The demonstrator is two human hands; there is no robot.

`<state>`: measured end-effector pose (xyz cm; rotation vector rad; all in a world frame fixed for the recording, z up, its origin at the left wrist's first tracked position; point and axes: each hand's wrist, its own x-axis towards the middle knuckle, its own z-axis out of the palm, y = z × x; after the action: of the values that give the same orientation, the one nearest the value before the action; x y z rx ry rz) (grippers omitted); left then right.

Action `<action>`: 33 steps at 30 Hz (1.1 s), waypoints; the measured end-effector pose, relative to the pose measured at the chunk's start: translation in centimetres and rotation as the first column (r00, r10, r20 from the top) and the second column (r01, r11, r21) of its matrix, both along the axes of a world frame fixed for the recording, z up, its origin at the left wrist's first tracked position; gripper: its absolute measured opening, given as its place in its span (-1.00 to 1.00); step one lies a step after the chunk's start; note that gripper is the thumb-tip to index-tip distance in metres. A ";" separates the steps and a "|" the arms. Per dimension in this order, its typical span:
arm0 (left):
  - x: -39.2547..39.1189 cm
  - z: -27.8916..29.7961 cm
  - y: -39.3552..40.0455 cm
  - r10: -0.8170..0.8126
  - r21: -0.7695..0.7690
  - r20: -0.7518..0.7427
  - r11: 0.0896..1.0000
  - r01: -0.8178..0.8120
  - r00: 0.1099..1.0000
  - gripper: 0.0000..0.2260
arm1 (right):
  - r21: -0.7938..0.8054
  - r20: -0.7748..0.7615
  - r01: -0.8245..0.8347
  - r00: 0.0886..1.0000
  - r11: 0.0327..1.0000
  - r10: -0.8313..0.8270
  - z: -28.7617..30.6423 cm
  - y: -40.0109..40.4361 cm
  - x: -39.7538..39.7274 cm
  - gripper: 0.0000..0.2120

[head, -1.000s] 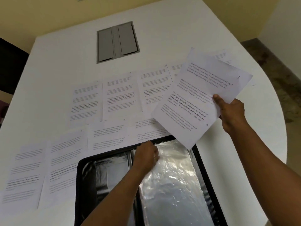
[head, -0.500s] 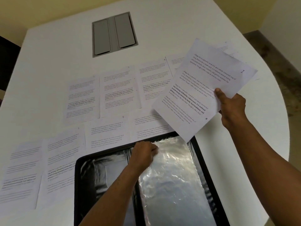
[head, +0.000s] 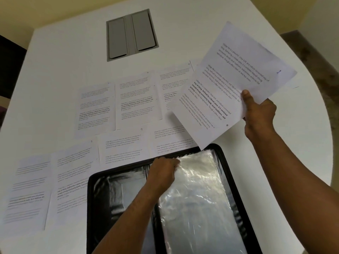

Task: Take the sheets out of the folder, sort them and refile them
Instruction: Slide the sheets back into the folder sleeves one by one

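The right hand [head: 257, 109] pinches a white printed sheet [head: 231, 85] marked 1, tilted above the open black zip folder [head: 236, 189]; the left hand [head: 163, 171] grips the folder's clear plastic sleeve [head: 198, 195] top edge

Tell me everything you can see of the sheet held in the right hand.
The held sheet is white printer paper with several paragraphs of dark text, one in bold, and a handwritten "1" near one corner. It is lifted off the table, tilted and turned diagonally, slightly curved. The right hand pinches one long edge, thumb on the printed face. Its lowest corner hangs just above the far edge of the open black folder.
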<state>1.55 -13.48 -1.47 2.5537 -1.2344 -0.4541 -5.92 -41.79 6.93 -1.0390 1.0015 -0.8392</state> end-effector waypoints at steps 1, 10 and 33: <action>-0.1 0.3 0.0 0.038 -0.010 -0.035 0.999 -0.039 0.999 -0.90 | 0.003 0.014 -0.001 1.000 1.000 0.001 0.0 0.3 0.2 -0.82; -0.4 1.3 0.0 0.077 -0.015 -0.285 0.996 -0.085 0.955 -0.81 | 0.010 0.088 -0.078 0.993 0.997 0.077 0.0 3.3 3.6 -0.81; 1.7 -0.4 2.2 0.114 0.015 -0.266 0.993 -0.115 0.957 -0.86 | 0.129 -0.261 -0.703 0.656 0.699 0.708 -4.7 -1.2 5.9 -0.62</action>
<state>3.27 -11.26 -1.87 2.4470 -0.9850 -0.7429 0.01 -43.03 2.19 -1.4316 0.7316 -0.0160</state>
